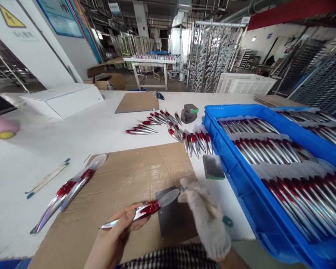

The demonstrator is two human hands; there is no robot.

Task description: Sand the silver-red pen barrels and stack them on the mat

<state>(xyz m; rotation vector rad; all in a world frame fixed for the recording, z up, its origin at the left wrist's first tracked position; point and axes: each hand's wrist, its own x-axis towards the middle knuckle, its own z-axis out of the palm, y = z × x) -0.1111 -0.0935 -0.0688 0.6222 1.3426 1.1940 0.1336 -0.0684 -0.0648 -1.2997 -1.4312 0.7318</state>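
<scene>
My bare left hand (116, 233) is closed on a slim silver and red lure-shaped piece (145, 209) with a clear lip at its right end, held over a brown cardboard sheet (114, 186). My right hand (207, 220) wears a white knit glove and grips a thin stick-like tool with a teal end (226, 221); its tip sits by the piece's clear lip. A dark grey square pad (170, 216) lies on the cardboard under the two hands.
Another silver and red piece (70, 190) lies on the cardboard's left edge. Several more (184, 136) are spread on the white table. Blue bins (240, 186) at the right hold rows of them. A grey block (212, 167) and green-topped sponge (190, 110) sit nearby.
</scene>
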